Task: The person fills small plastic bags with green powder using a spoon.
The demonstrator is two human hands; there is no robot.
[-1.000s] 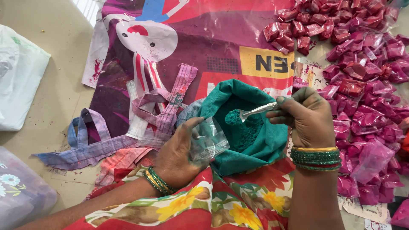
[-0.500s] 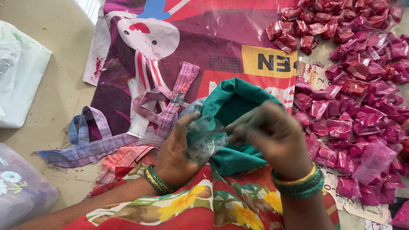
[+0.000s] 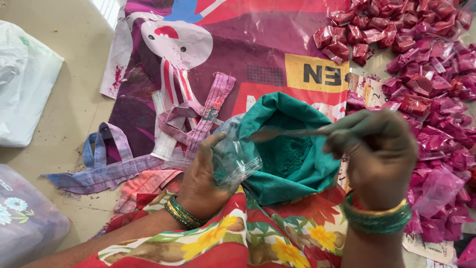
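My left hand [image 3: 206, 176] holds a small clear plastic pouch [image 3: 235, 156] with some green powder in it, mouth up, beside a teal cloth bag [image 3: 292, 149] full of green powder. My right hand [image 3: 379, 149] grips a metal spoon [image 3: 282, 133] by its handle, the spoon's bowl pointing left over the bag and close to the pouch's mouth. Both hands are dusted green and wear green and gold bangles.
A heap of several small filled pink and red packets [image 3: 426, 74] lies at the right. A printed purple plastic sack [image 3: 248, 54] covers the floor, with cloth straps [image 3: 163, 149] on it. White plastic bags [image 3: 22, 89] sit at the left. My flowered cloth [image 3: 238, 238] is below.
My right hand dipped down into the teal bag with the spoon, then lifted back to the right, bringing the spoon towards the pouch. The left hand stayed put with the pouch.
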